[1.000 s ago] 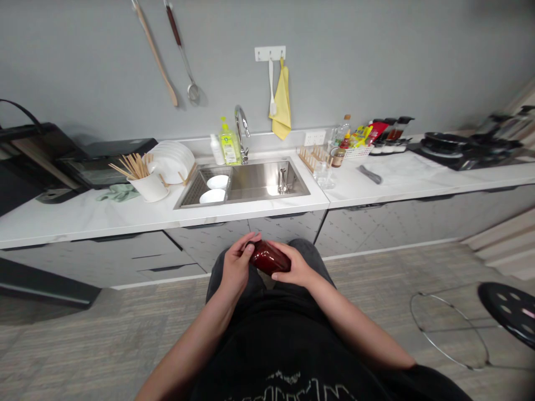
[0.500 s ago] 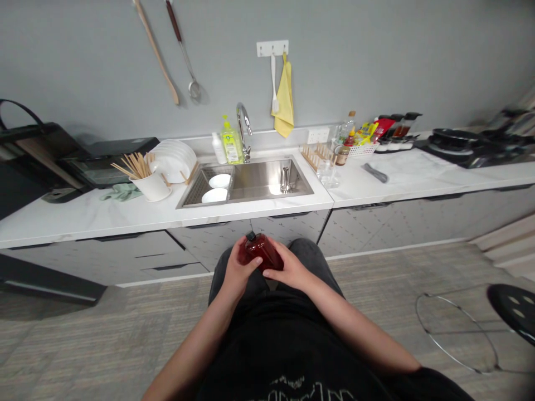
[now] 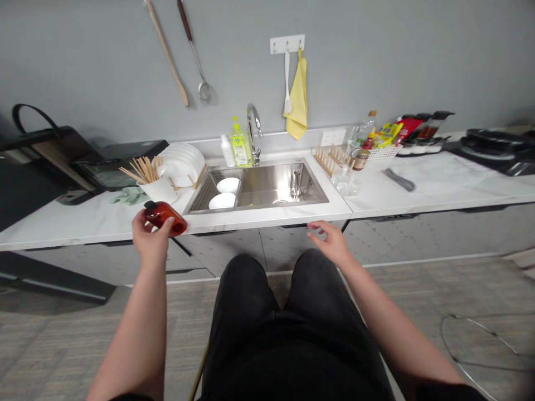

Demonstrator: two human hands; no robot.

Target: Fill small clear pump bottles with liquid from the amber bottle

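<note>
A reddish-brown see-through bottle (image 3: pixel 168 218) with a black cap lies tilted in my left hand (image 3: pixel 151 236), its fingers wrapped round it. Hand and bottle are over the front edge of the counter (image 3: pixel 104 228), in front of the white holder of chopsticks (image 3: pixel 161 190). My right hand (image 3: pixel 330 240) is apart from everything, in front of the cabinet below the sink's right end. Its fingers are spread and bent, with nothing in them.
Two white bowls (image 3: pixel 222 201) sit at the left of the steel sink (image 3: pixel 267 184). Behind it stand a green soap bottle (image 3: pixel 241 147) and the tap (image 3: pixel 256 133). White plates (image 3: pixel 184 164) lean in a rack. Glasses (image 3: pixel 346 182) and a condiment basket (image 3: pixel 382 153) stand to the right.
My left hand has carried the bottle from above my lap leftward and up to the counter edge. My right hand has let go of it and moved right. The view has shifted slightly.
</note>
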